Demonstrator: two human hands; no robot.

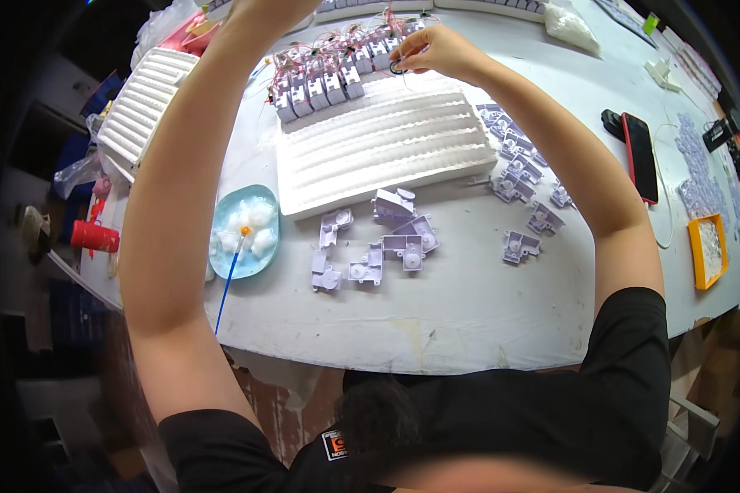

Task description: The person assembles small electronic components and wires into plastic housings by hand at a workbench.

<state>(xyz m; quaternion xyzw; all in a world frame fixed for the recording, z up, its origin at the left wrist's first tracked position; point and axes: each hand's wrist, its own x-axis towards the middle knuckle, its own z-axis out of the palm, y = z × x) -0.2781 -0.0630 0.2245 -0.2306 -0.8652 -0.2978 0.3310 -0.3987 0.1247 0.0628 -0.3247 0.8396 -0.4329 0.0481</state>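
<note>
My left arm reaches to the far edge of the picture, where my left hand (273,10) is cut off and its fingers are out of sight. Above the far end of a white ridged foam tray (386,135), my right hand (446,54) is closed in a pinch. Between its fingertips is a small dark part (398,66) with thin wires, too small to name surely. Beside it, rows of pale lilac plastic housings (327,89) with red wires and small boards stand upright on the tray. Several loose, open lilac housings (404,251) lie nearer me on the table.
A blue dish (245,261) holds white fluffy lumps and a blue-handled brush (228,283). More housings (514,177) lie right of the tray. A red-edged phone (640,156), a cable and a yellow box (707,251) sit at the right. Another ridged tray (144,107) stands at the left.
</note>
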